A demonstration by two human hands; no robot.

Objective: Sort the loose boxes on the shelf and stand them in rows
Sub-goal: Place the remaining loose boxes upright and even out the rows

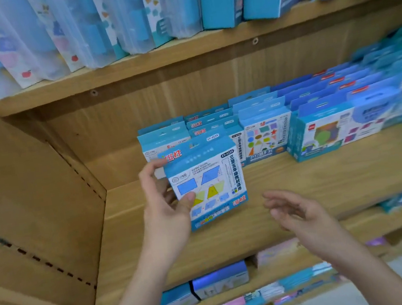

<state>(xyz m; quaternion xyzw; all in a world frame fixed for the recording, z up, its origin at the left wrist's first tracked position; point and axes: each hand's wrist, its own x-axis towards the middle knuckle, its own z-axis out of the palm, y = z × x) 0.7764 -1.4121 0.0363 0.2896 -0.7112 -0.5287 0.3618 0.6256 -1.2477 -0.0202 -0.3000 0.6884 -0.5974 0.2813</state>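
- the right hand point(300, 213) hovers nearest, fingers loosely spread and holding nothing, just right of the held box, likely ready to steady it.
- the left hand point(166, 209) grips a blue box point(206, 180) by its left edge, thumb on the printed front and fingers behind, which keeps the face readable for matching.
- the box is upright and slightly tilted over the shelf board point(341, 173); i cannot tell whether its bottom edge touches.
- just beyond the left hand stand rows of similar boxes point(212, 122), fronts forward. the red-lettered row directly behind the held box is probably its destination.
- farther right of both hands, larger boxes point(332, 130) stand in deeper rows.
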